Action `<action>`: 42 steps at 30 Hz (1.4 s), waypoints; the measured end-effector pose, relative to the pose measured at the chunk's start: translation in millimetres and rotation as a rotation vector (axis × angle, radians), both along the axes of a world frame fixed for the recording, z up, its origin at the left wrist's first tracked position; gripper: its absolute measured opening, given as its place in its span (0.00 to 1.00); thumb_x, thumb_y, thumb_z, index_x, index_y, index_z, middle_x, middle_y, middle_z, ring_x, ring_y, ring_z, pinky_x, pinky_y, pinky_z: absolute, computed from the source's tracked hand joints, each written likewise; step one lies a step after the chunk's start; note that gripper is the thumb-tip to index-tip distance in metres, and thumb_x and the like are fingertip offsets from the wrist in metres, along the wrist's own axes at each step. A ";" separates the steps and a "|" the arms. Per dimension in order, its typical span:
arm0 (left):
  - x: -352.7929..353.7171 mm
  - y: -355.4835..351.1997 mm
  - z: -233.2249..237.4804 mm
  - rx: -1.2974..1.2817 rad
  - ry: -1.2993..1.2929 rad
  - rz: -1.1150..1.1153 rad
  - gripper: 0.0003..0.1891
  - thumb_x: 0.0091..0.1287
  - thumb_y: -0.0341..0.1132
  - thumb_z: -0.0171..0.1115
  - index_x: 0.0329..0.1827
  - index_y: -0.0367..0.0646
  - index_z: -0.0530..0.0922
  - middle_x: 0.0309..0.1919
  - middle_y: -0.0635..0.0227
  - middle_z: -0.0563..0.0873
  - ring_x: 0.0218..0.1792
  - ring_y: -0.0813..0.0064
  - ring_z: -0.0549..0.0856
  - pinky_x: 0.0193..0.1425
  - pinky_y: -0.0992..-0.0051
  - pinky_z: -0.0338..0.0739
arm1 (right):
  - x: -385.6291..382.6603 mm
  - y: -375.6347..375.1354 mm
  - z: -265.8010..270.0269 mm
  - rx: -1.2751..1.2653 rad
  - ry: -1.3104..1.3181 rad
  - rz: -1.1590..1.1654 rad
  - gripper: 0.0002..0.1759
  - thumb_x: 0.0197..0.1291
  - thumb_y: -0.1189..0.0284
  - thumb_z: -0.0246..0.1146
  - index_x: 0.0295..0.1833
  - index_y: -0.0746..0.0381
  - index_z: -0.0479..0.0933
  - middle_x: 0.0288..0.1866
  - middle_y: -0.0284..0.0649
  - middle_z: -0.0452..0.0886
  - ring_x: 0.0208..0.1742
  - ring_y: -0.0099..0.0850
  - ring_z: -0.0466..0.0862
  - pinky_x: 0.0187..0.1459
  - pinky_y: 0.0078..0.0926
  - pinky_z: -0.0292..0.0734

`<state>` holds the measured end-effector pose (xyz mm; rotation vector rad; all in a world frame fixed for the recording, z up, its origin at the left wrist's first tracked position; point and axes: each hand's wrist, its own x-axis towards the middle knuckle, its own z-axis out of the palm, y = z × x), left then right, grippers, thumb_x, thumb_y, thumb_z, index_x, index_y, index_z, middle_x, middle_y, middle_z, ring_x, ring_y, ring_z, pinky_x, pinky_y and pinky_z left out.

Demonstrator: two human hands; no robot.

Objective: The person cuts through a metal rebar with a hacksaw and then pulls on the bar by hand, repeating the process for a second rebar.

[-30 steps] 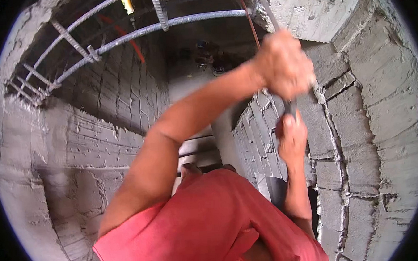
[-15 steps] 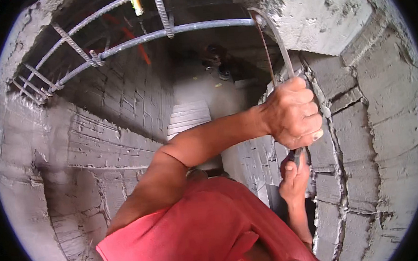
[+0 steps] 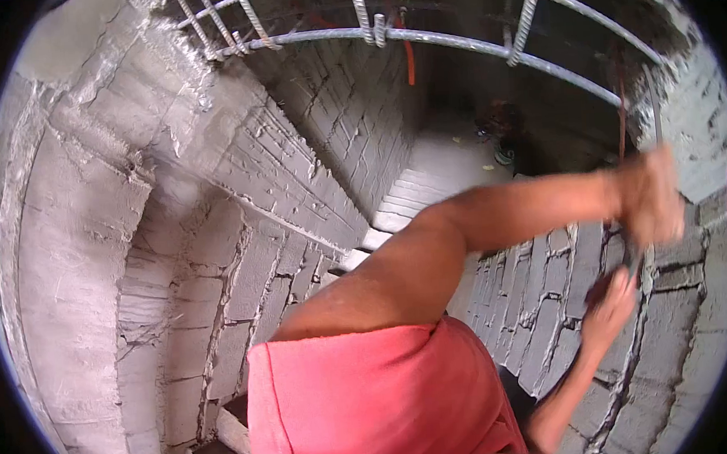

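Steel bar [image 3: 654,106] held at block wall [image 3: 540,300]; left hand [image 3: 650,197] fisted round it, right hand [image 3: 610,308] below, fingers too blurred to tell. Levering pull judged under way; firm lower grip called for next.

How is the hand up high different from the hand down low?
The left hand is higher, a blurred fist closed on the thin metal tool. The right hand is lower, and its grip is hard to tell. The left hand's arm stretches sideways above the red shirt, while the right hand's arm rises from below. Both hands are bare and sit close together beside the block wall.
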<state>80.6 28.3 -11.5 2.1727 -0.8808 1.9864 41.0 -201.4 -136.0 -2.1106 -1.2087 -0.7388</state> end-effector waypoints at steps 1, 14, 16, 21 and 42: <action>-0.8 13.4 15.1 0.011 0.000 -0.012 0.20 0.50 0.46 0.64 0.10 0.57 0.62 0.10 0.74 0.67 0.14 0.67 0.68 0.25 0.59 0.61 | -2.6 20.6 21.0 0.011 0.000 -0.012 0.33 0.84 0.56 0.47 0.72 0.78 0.69 0.46 0.66 0.81 0.46 0.56 0.80 0.52 0.45 0.74; -9.3 21.5 19.4 0.027 -0.080 -0.026 0.19 0.44 0.48 0.63 0.11 0.58 0.59 0.11 0.74 0.67 0.14 0.68 0.68 0.23 0.62 0.61 | -29.5 54.4 70.5 0.146 0.551 0.157 0.23 0.83 0.60 0.49 0.44 0.72 0.70 0.25 0.44 0.62 0.26 0.34 0.63 0.29 0.39 0.59; -25.1 5.5 14.8 0.070 -0.080 0.002 0.18 0.42 0.47 0.62 0.11 0.57 0.60 0.11 0.73 0.66 0.14 0.68 0.68 0.23 0.62 0.61 | -38.7 29.6 53.3 0.114 0.558 0.120 0.23 0.83 0.59 0.49 0.48 0.73 0.71 0.24 0.44 0.62 0.26 0.34 0.63 0.29 0.38 0.59; -62.7 -50.3 -14.3 -0.163 0.053 -0.177 0.16 0.41 0.47 0.62 0.10 0.55 0.63 0.10 0.73 0.66 0.17 0.66 0.70 0.29 0.58 0.62 | -57.7 -12.1 28.0 0.086 0.446 0.060 0.26 0.83 0.58 0.48 0.56 0.76 0.73 0.25 0.41 0.62 0.27 0.29 0.65 0.29 0.36 0.61; -55.4 -62.3 -25.9 -0.138 -0.018 -0.107 0.18 0.44 0.49 0.64 0.12 0.56 0.63 0.11 0.73 0.66 0.17 0.65 0.68 0.27 0.61 0.59 | -76.8 -37.0 33.9 0.088 0.682 0.117 0.30 0.81 0.52 0.50 0.59 0.73 0.75 0.24 0.36 0.64 0.24 0.29 0.67 0.27 0.31 0.62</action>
